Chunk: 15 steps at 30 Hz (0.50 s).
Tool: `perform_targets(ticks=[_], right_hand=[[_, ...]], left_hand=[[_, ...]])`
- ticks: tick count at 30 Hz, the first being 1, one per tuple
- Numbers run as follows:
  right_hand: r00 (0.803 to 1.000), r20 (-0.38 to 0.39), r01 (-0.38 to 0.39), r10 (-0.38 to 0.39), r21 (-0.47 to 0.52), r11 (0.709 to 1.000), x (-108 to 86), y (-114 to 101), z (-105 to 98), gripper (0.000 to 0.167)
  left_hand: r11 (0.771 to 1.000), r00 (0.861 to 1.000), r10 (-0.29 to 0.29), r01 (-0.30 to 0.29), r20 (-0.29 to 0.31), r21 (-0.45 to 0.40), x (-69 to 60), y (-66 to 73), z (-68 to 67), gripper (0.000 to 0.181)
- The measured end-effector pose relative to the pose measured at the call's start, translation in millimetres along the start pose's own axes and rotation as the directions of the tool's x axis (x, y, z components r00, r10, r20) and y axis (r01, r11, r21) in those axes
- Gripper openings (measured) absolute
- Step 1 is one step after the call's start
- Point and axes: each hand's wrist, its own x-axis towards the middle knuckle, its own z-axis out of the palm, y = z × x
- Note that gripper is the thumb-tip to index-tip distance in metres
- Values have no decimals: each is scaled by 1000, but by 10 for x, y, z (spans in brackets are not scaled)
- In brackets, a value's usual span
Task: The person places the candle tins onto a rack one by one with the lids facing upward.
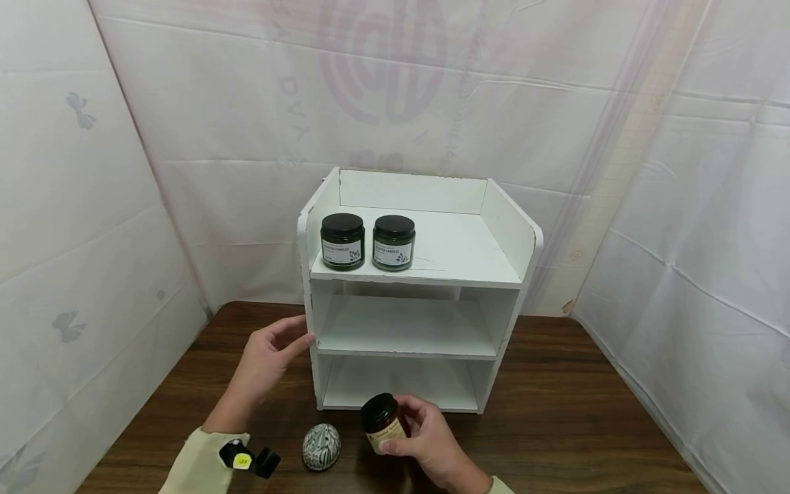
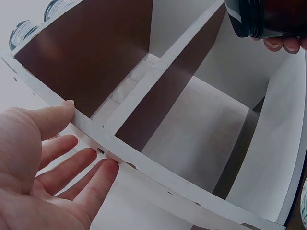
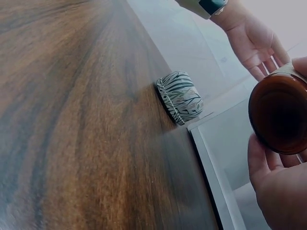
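Amber jar: I hold this black-lidded, cream-labelled jar (image 1: pixel 387 429) tilted, off the table (image 1: pixel 574 391), in front of the white shelf unit (image 1: pixel 407 326).
Right hand: my right hand (image 1: pixel 435 446) is clamped on the jar's body, thumb on one side and fingers curled round the other; the lid is free of my grip.
Left hand: my left hand (image 1: pixel 265 360) is relaxed, thumb and fingers apart, its thumb tip touching the front edge of the unit's left side panel; firm pressure on the fingertips cannot be confirmed.
Patterned tin: a leaf-printed tin (image 1: pixel 321 447) rests on the table near the unit's left front corner, to the left of the jar.
Green jars: two labelled, black-lidded jars (image 1: pixel 342 250) stand upright side by side on the top board, towards its left.
Good handling: in my judgement, a hold on the glass alone suits this jar; I should bring it upright before its base meets any surface, turn its label outward, and clear the board edges, using light left-hand contact to steady the unit.
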Motion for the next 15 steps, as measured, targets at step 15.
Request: perform_targets(ticks=[15], right_hand=[[1000,-17,-2,1,-41,999,15,12,-21,61]], left_hand=[[1000,1000,2,-1,6,-29,-11,37,-13,52]])
